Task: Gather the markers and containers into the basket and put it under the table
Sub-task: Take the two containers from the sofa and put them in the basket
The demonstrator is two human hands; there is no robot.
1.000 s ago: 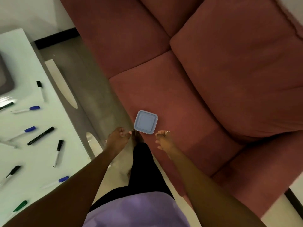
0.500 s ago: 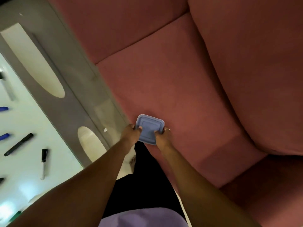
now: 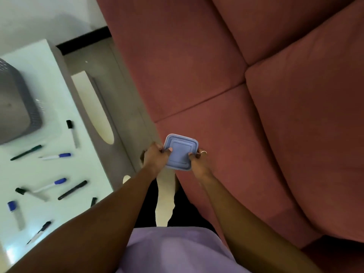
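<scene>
A small square container with a blue lid is held over the front edge of the sofa seat. My left hand grips its left side and my right hand grips its right side, thumbs on the lid. The grey perforated basket stands on the white table at the left. Several markers lie loose on the table, among them a blue-capped marker, a black-capped marker, a green marker and a black marker.
The dusky-pink sofa fills the right and top of the view. A narrow strip of grey floor runs between table and sofa, where my legs stand. The table's edge lies close to my left arm.
Both hands closed on the blue-lidded container and lifted it off the sofa seat. My view has swung back left, so the basket and more markers show again.
</scene>
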